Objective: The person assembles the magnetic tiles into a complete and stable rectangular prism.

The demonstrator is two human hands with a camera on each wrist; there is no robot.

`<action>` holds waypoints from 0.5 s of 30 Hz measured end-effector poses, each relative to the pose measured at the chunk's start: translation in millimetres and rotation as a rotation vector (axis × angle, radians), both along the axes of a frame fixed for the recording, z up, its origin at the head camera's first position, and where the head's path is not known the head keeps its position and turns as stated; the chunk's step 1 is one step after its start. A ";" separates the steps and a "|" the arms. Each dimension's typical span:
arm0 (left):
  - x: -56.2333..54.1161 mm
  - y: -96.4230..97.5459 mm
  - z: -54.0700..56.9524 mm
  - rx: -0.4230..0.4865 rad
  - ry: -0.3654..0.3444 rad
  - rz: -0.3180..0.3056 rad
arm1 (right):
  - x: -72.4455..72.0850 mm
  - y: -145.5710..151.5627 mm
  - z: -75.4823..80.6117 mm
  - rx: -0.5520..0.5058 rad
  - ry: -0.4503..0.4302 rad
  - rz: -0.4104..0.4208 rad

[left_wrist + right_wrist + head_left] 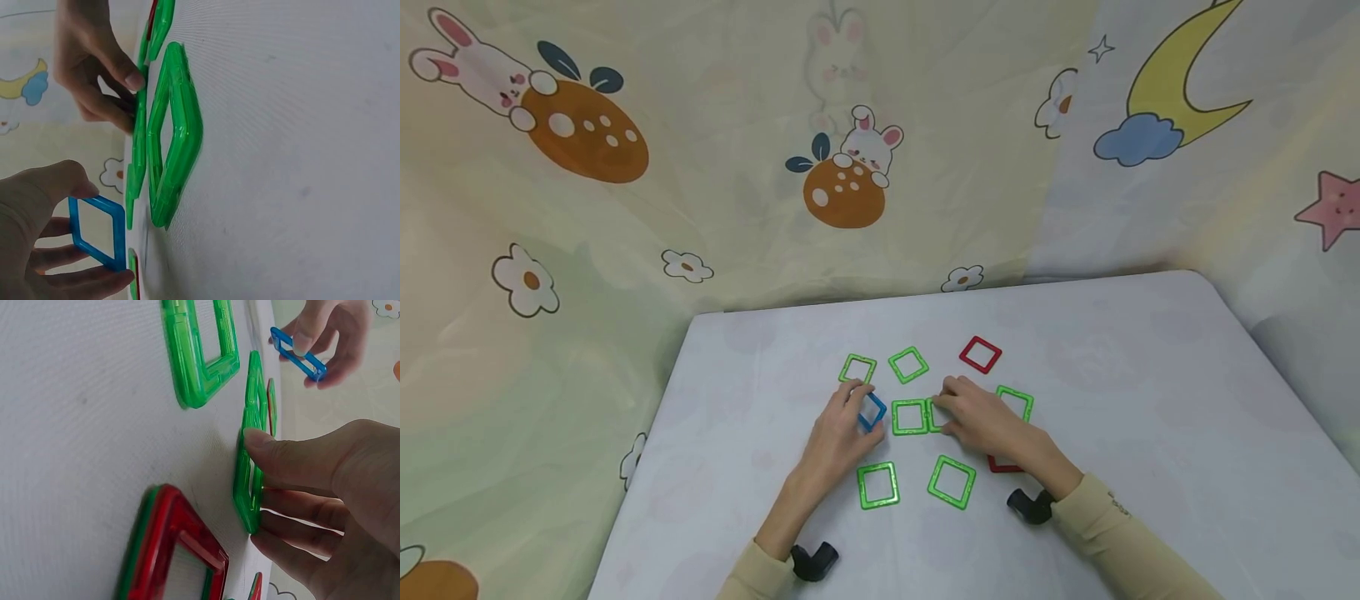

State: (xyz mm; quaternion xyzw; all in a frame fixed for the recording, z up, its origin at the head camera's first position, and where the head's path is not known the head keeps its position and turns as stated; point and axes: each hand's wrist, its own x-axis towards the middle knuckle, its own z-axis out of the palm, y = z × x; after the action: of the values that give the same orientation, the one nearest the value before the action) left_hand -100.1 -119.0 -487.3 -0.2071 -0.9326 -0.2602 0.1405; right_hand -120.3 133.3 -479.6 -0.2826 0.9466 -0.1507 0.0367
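Note:
My left hand [842, 429] pinches a blue square magnetic tile [119, 231] by its edges, thumb on one side and fingers on the other. In the left wrist view this tile is tilted and held up off the table. To its right, my right hand [985, 417] grips a green square magnetic tile [240, 478] between thumb and fingers, low at the tabletop. That tile lies edge to edge with a second green tile [910, 432] on its left. In the head view my right fingers hide much of the gripped tile.
On the white table [737, 467], more green tiles lie behind, such as one at the back [898, 357], and in front, such as one at the front left [880, 504]. A red tile [981, 367] lies back right. Another red tile [181, 519], atop green, is partly under my right forearm.

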 end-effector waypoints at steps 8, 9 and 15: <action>-3.0 2.0 0.2 0.007 -0.079 -0.006 | 0.1 -0.1 0.8 0.002 -0.003 -0.001; -3.3 2.1 -0.1 0.011 -0.092 -0.009 | 0.1 -0.1 0.9 0.003 -0.002 -0.002; -4.0 3.1 -1.2 0.046 -0.172 -0.044 | -0.1 -0.7 0.6 0.006 -0.004 -0.003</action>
State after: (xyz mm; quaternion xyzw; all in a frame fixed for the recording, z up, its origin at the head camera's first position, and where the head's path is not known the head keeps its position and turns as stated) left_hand -104.1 -115.9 -488.5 -0.2010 -0.9303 -0.3013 0.0587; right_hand -120.3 132.6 -479.0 -0.2809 0.9474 -0.1484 0.0391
